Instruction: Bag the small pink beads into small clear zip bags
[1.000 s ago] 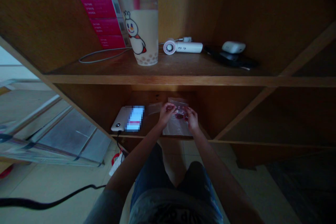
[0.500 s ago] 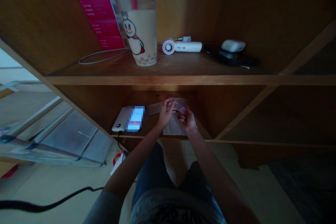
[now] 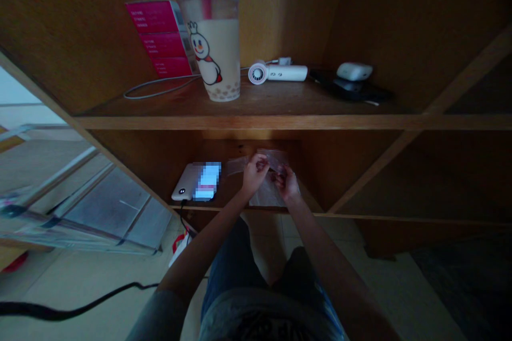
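On the lower shelf, my left hand (image 3: 255,171) and my right hand (image 3: 287,182) pinch a clear plastic bag (image 3: 276,158) between them, fingers closed at its edges. Beneath my hands lies another sheet of clear plastic (image 3: 264,195), flat on the shelf board; whether it joins the held piece I cannot tell. A further strip of clear plastic (image 3: 236,165) rests just left of my left hand. My fingertips are partly hidden by shadow and by the plastic.
A white power bank (image 3: 184,181) and a lit phone (image 3: 207,181) lie at left on the lower shelf. Above stand a bubble tea cup (image 3: 220,48) and pink boxes (image 3: 162,37), with a handheld fan (image 3: 278,72) and white earbud case (image 3: 354,71) to their right.
My left hand has shifted slightly right and its fingers have curled in more. The plastic between my hands is now stretched out. The camera view has tilted a little.
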The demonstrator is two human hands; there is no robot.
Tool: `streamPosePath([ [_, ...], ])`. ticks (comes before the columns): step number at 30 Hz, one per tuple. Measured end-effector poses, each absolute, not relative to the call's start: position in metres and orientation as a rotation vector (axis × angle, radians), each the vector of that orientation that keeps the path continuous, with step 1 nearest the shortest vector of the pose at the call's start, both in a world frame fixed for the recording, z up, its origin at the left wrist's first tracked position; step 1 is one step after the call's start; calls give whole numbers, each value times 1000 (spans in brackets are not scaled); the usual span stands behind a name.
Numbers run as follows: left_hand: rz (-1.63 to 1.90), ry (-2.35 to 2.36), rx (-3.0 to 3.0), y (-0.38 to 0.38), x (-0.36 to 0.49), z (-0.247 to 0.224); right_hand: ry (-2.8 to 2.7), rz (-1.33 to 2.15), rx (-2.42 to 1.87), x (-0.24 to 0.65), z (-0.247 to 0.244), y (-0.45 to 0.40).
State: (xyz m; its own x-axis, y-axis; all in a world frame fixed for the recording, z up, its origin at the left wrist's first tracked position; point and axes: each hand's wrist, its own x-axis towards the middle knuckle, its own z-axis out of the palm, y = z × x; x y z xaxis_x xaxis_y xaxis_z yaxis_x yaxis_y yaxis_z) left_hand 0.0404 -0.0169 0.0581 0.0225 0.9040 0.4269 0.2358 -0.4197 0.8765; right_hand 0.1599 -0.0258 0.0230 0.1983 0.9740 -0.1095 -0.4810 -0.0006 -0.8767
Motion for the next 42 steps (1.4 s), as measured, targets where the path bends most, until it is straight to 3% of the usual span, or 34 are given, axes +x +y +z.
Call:
streamPosePath([
  [5, 1394, 1090, 1734, -13, 39, 57, -382, 1515, -866, 161, 30, -28],
  [11, 1390, 950, 1626, -11, 36, 55, -459, 1506, -913, 165, 30, -26],
  [17, 1611, 1117, 1466, 0, 16, 31, -571, 1098, -1185, 176, 19, -16],
  [23, 1815, 1351, 1412, 3, -2, 5, -1334, 493, -1574, 186, 13, -6],
  [29, 1853, 1536, 1458, 6, -16, 2, -1768, 201, -1906, 187, 6, -3],
  [37, 1346, 2209, 1703, 5, -39, 18, -1753, 295, -1936, 187, 0, -4],
  [42, 1318, 2271, 1804, 3, -35, 23, -1599, 562, -1805, 184, 6, -5],
])
